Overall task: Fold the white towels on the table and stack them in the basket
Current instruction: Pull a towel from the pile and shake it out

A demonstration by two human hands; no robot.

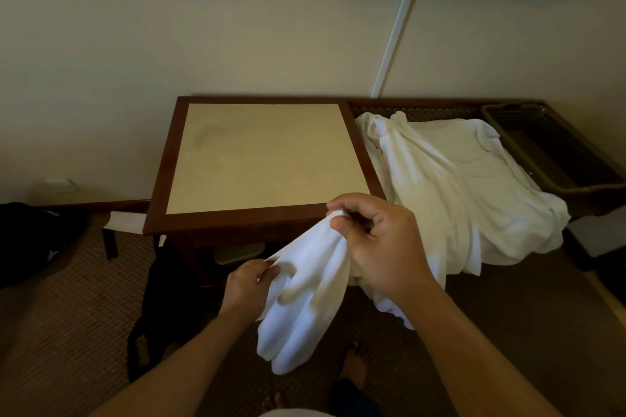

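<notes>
A white towel [305, 298] hangs in the air in front of the table's near edge. My right hand [382, 247] grips its upper edge between thumb and curled fingers. Lower and to the left, my left hand [249, 284] pinches another part of the same edge. The cloth droops below both hands. A heap of several unfolded white towels [464, 186] lies on the dark bench to the right. The brown basket [491, 115] stands at the bench's far right end, its inside dark.
A square table [261, 159] with a beige top and dark wooden frame stands against the wall. A black bag [30, 233] lies at the left on the floor. A dark chair [162, 284] sits under the table's near side. My bare feet show below.
</notes>
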